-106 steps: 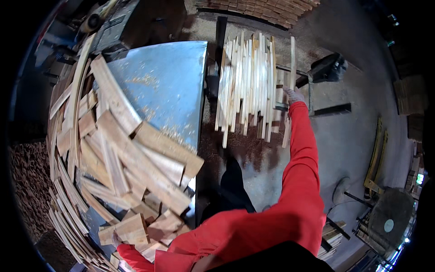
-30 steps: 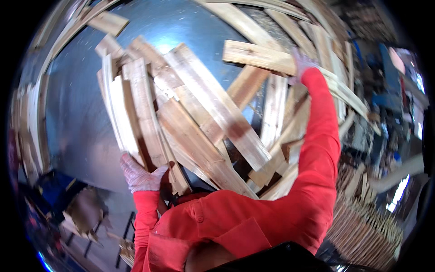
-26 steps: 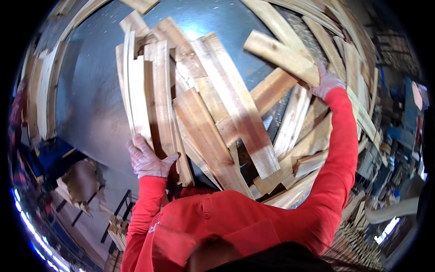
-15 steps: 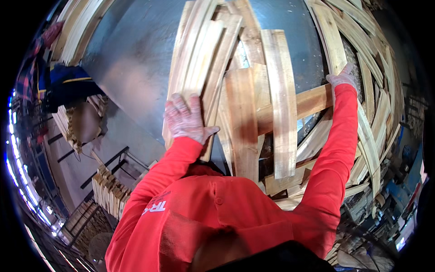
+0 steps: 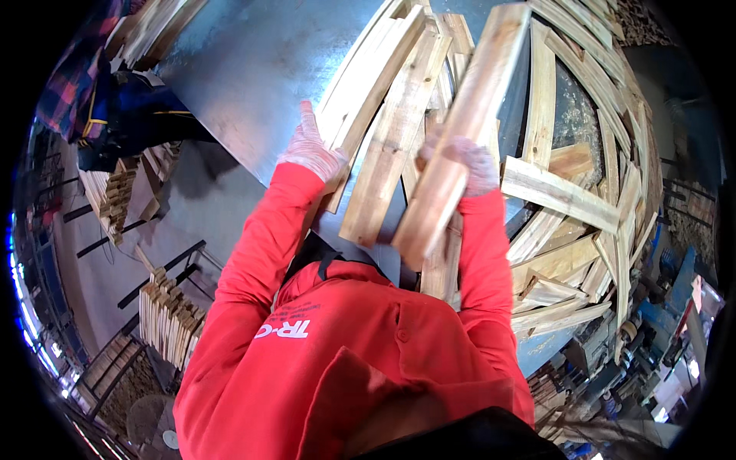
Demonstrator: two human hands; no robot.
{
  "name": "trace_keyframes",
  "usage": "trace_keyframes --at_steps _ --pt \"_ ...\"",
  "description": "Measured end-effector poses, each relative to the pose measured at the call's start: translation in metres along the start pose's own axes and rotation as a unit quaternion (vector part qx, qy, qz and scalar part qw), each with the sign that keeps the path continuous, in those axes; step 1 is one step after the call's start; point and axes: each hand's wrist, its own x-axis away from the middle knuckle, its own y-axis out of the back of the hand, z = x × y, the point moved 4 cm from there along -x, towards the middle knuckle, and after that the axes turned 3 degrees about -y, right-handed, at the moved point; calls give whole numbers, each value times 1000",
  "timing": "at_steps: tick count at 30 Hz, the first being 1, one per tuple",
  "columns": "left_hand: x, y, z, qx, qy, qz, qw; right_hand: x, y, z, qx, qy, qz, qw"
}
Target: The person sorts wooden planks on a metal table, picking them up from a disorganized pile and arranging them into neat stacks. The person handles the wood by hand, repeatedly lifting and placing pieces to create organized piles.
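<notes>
My left hand (image 5: 312, 147), in a thin pale glove, rests against the left edge of a row of long wooden boards (image 5: 366, 80). One finger is stretched out, and the thumb lies over the near end of the row. In my gloved right hand (image 5: 474, 162) is a brown-and-pale wooden board (image 5: 468, 119), slanting from upper right to lower left. It is blurred and hides part of the fingers. Between the row and the held board lies another knotty board (image 5: 395, 134), with more boards partly hidden below.
The metal tabletop (image 5: 230, 77) stretches left of the row. Loose boards (image 5: 563, 192) lie crossed at right, beside a long heap (image 5: 625, 130) along the edge. A person in dark clothing (image 5: 126, 115) stands at left, near stacked wood pieces (image 5: 169, 314) on a rack.
My right hand has come inward from the far right and now grips a board. My left hand has shifted to the row's edge. A pale board now lies crosswise at right.
</notes>
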Motion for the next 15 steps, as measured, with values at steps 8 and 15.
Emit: trace_keyframes --at_steps 8,15 --pt "-40 6 59 364 -22 149 919 -71 -110 -110 513 61 -215 829" --pt "-35 129 122 -89 -161 -120 976 -117 -213 -158 478 -64 -117 868"
